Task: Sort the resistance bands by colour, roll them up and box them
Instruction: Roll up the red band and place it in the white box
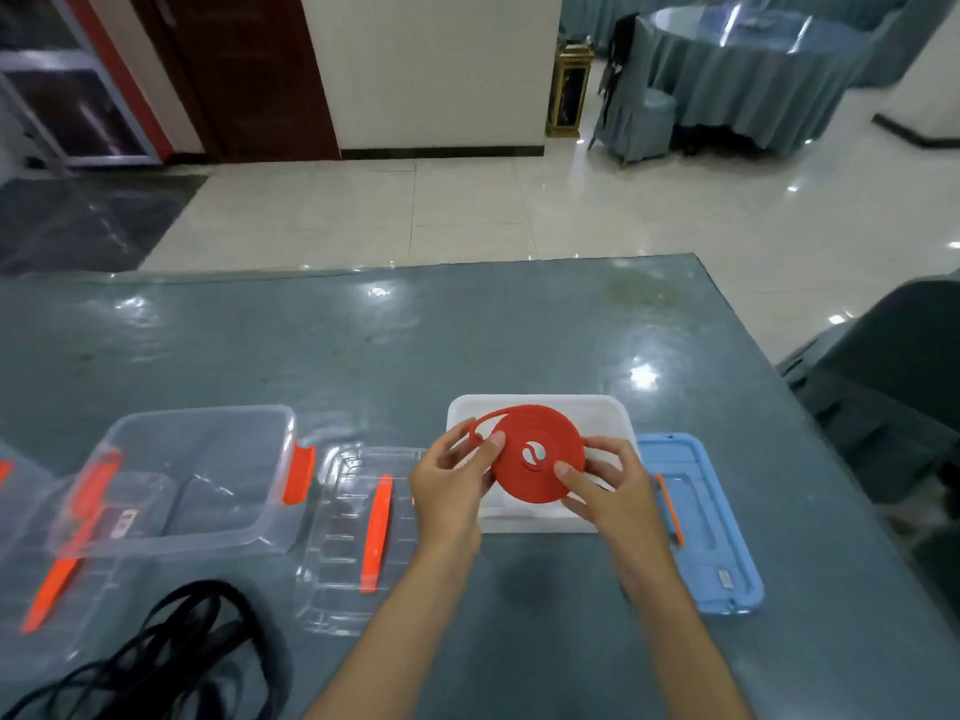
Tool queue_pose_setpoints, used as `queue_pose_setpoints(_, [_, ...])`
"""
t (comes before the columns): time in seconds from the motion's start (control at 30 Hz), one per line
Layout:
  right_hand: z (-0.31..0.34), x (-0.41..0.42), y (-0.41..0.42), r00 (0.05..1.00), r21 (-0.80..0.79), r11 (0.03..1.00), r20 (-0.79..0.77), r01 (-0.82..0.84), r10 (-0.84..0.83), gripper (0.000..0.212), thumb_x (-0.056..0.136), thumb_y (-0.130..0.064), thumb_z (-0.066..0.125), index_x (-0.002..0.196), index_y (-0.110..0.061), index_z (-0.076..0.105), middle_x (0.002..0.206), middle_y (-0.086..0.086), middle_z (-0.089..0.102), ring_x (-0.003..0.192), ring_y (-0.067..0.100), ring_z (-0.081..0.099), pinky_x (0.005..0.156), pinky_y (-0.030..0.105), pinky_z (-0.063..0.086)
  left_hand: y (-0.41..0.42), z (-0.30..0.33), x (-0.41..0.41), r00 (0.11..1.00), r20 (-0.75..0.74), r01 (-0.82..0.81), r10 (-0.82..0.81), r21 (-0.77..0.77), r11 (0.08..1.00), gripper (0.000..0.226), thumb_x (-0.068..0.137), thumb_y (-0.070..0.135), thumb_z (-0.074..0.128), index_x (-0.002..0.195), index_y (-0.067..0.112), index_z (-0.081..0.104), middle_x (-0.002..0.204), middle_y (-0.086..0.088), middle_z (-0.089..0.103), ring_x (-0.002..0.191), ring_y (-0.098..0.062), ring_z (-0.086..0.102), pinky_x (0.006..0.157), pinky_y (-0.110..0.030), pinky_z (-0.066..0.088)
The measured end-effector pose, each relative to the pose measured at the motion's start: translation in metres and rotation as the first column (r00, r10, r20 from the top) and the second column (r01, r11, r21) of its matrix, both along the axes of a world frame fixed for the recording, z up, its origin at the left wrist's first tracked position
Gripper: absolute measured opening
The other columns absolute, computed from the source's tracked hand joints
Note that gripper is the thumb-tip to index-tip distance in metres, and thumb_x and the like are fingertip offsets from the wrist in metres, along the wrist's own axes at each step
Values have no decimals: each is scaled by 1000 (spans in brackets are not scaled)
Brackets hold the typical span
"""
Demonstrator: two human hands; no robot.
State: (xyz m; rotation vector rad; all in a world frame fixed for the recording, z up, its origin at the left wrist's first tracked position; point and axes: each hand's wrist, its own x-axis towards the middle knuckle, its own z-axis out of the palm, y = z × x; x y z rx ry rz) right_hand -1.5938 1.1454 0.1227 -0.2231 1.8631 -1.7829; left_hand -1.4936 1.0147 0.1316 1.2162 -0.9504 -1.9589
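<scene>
Red resistance band (535, 457): wound into a flat coil, loose tail looping off its upper left; held above the white box (613, 413), clear of the desk (415, 345). Left hand (457, 475): fingers curled, pinching the coil's left edge and tail. Right hand (602, 485): fingers curled, gripping the coil's right side. Blue lid (722, 553): flat, just right of the white box. Clear box (208, 459) with orange latches: left. Clear lid (358, 537): between the boxes. Black bands (171, 652): loose heap, near-left corner.
</scene>
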Motion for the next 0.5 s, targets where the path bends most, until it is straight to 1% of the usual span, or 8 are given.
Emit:
queue_pose_setpoints(0.07, [-11,-18,-10,996,117,991,-53,-62,68,39,91,-12,80,125,-18,61,116,9,76,107,27,73,93,48,61,-12,-17,-20,999,41,27,-27,-7,1000,36,80,7,90,112,16,77,110,-13,79,96,-26,79,80,-40,67])
queue_pose_setpoints(0.17, [-32,-46,-23,983,280,952,-91,-127,158,28,95,-13,76,119,-16,61,116,6,74,105,23,71,89,40,58,-24,-46,-48,991,119,56,-55,-2,998,30,80,5,90,105,18,77,105,-13,79,87,-25,79,69,-36,66])
queue_pose_setpoints(0.23, [-49,-65,-30,971,411,898,-107,-154,215,26,93,-13,77,115,-14,64,117,6,70,106,23,66,93,41,55,-30,-69,-64,983,165,73,-76,21,997,27,81,3,89,101,18,77,103,-15,78,82,-24,77,65,-33,63])
queue_pose_setpoints(0.3, [-66,-82,-36,948,533,824,-118,-190,295,25,90,-13,78,113,-11,67,116,8,70,108,25,64,96,41,52,-36,-92,-76,973,209,91,-99,52,995,26,82,2,88,102,15,76,106,-16,77,82,-24,76,62,-32,63])
queue_pose_setpoints(0.33, [-73,-87,-39,941,566,796,-99,-215,324,24,90,-13,78,112,-13,68,115,8,71,104,23,65,93,38,52,-39,-103,-80,966,233,103,-115,64,993,26,82,2,87,103,14,75,107,-16,77,85,-25,76,65,-35,65])
queue_pose_setpoints(0.37, [-79,-92,-42,934,586,772,-68,-246,350,21,91,-14,77,109,-18,68,114,7,72,98,20,65,86,33,51,-42,-114,-85,956,262,115,-130,72,991,27,83,2,87,104,12,74,109,-17,76,91,-29,76,73,-42,67])
queue_pose_setpoints(0.43, [-91,-96,-47,919,614,727,-6,-307,393,20,92,-16,75,107,-27,68,109,3,72,86,11,64,75,25,46,-47,-133,-93,933,333,117,-139,84,990,30,82,2,87,107,9,72,111,-19,76,102,-37,75,88,-54,64])
queue_pose_setpoints(0.5, [-105,-100,-52,908,623,699,43,-350,416,30,93,-17,73,122,-23,71,109,1,73,94,17,67,81,28,47,-49,-148,-101,913,386,103,-135,102,989,31,81,1,88,106,10,71,110,-19,76,105,-39,74,95,-57,61])
